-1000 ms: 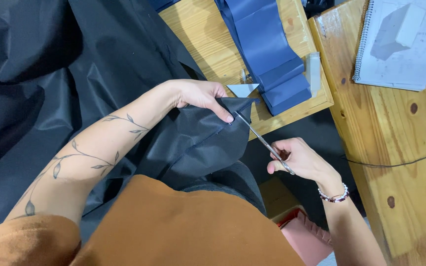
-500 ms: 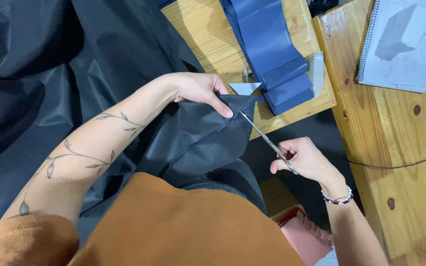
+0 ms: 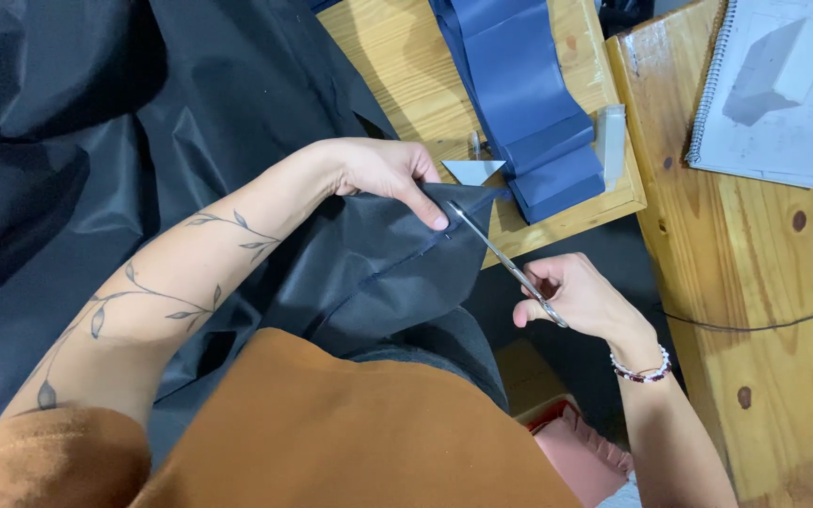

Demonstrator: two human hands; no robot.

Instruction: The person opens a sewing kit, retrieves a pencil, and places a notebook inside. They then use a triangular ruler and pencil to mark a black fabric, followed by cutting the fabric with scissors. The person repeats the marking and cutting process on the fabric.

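Two hands work on one piece of black cloth (image 3: 369, 273). The cloth lies over the person's lap and spreads far to the left, where it covers the near edge of a small wooden table (image 3: 406, 56). The left hand (image 3: 383, 174) pinches a folded edge of the cloth, with the thumb on top and the other fingers tucked under it. The right hand (image 3: 581, 301) is closed around the handles of the scissors (image 3: 501, 259). The blades are only a little apart, and their tips touch the cloth edge just beside the left thumb.

Just past the scissor tips, a small pale triangle (image 3: 472, 171) lies on the small table. Next to it is a long blue strip (image 3: 519, 94), folded back and forth in a stack. It runs from the top of the view down to the table's near edge. A small grey block (image 3: 611, 141) stands just to the right of the strip.

A bigger wooden table (image 3: 773, 282) is on the right. On it, at the top, lies a spiral pad (image 3: 773, 85) with a drawing of a box shape. A thin dark cord (image 3: 755, 325) runs across this table.

The right wrist wears a bead band (image 3: 644, 369). A pink thing (image 3: 581, 452) sits low down, below the right arm. The left arm has a leaf drawing (image 3: 162, 301) on it, and an orange top (image 3: 331, 433) fills the bottom.
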